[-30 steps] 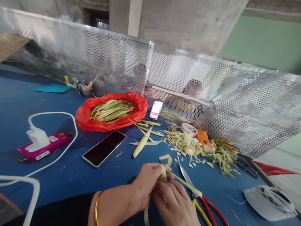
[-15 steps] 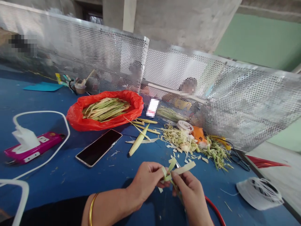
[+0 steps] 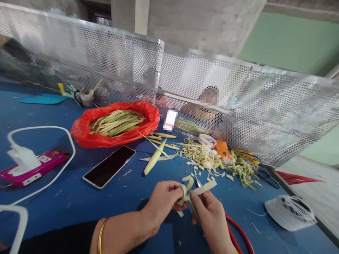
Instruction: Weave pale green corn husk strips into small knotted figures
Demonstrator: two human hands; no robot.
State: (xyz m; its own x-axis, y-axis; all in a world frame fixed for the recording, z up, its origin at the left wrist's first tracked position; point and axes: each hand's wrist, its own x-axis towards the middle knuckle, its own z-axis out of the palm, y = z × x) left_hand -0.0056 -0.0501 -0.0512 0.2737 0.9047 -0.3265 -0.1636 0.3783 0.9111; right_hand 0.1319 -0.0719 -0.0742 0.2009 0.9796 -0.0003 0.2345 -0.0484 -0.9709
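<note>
My left hand (image 3: 160, 206) pinches a folded pale green leaf strip (image 3: 184, 192) between thumb and fingers. On its right, my right hand (image 3: 212, 217) is closed on the same folded piece, thumb on top. A flat strip end (image 3: 206, 187) sticks out past the right fingers, and another end curls upward between the hands. Beneath the right hand and wrist lie scissors; only the blade tip (image 3: 198, 182) and the red handle (image 3: 241, 231) show. Just beyond the hands lies a pointed pale leaf bundle (image 3: 155, 157). The undersides of the fingers are hidden.
A red plastic bag (image 3: 87, 135) of long leaf strips stands behind a dark phone (image 3: 109, 166). Left is a magenta power strip (image 3: 50, 160) with a white cable. Cut scraps (image 3: 196, 155) lie at right, near a white visor (image 3: 288, 213). A perforated metal screen (image 3: 196, 70) borders the table.
The whole view has shifted slightly. Both hands keep hold of the folded strip, whose loop and upper end have turned a little. More of the scissors' red handle now shows.
</note>
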